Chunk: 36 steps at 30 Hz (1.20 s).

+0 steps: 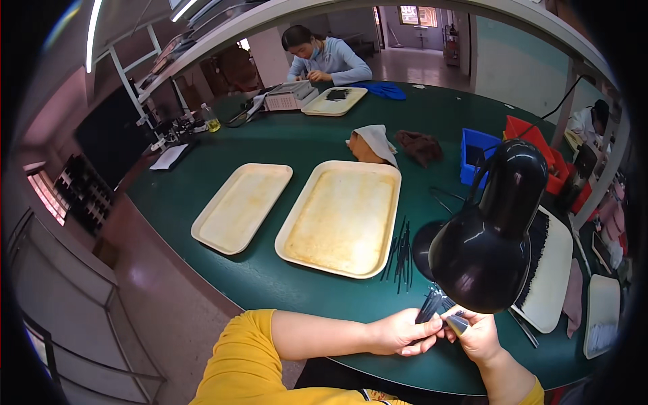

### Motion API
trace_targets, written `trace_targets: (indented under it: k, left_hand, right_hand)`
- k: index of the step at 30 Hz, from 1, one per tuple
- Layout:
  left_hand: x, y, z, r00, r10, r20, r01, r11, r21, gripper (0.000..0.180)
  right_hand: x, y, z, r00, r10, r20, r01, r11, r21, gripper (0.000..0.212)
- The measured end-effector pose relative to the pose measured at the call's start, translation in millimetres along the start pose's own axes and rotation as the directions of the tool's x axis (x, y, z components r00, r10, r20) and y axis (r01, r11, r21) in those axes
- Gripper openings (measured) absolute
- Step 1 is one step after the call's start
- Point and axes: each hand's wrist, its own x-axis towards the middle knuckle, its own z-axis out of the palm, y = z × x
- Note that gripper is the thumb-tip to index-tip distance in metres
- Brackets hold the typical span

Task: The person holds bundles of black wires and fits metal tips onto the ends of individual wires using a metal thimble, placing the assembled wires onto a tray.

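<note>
My left hand (410, 333) is closed around a bundle of thin black strips (428, 308), whose ends stick up beneath the lamp head. Close against it, my right hand (480, 337) pinches a small dark piece with a shiny grey face (458, 325); its exact kind I cannot make out. The fingertips of both hands nearly meet. A black desk lamp (482, 260) leans over them and lights the strip ends. More loose black strips (403, 260) lie on the green table (324, 304), beside a large cream tray (337, 219).
Left of the large tray lies a narrower cream tray (243, 209). Cloths (420, 146), a blue bin (475, 154) and red bins (530, 135) stand farther back. At right is a tray (555, 283) with black pieces. Across the table a person (329, 59) works beside another tray (317, 104).
</note>
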Motion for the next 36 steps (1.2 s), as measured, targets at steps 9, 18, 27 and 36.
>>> trace_targets:
  k: [9, 18, 27, 36]
  left_hand:
    - [-3, 13, -1, 0.992, 0.098, 0.074, -0.113, 0.968, 0.226, 0.022]
    - [5, -9, -6, 0.925, 0.371, 0.079, -0.371, 0.844, 0.388, 0.021]
    - [-2, -10, -13, 0.996, 0.062, 0.066, -0.083, 0.920, 0.383, 0.024]
    - [6, 11, 5, 0.980, 0.084, -0.182, -0.057, 0.987, 0.148, 0.013]
  right_hand:
    - [-3, 6, -1, 0.998, 0.045, 0.050, -0.053, 0.986, 0.156, 0.020]
    - [-1, -2, 4, 0.963, -0.193, -0.185, 0.224, 0.962, 0.158, 0.020]
    - [-13, 12, -19, 0.994, -0.111, -0.016, 0.108, 0.986, -0.123, 0.024]
    - [8, 3, -13, 0.981, -0.178, -0.072, 0.139, 0.916, -0.377, 0.013]
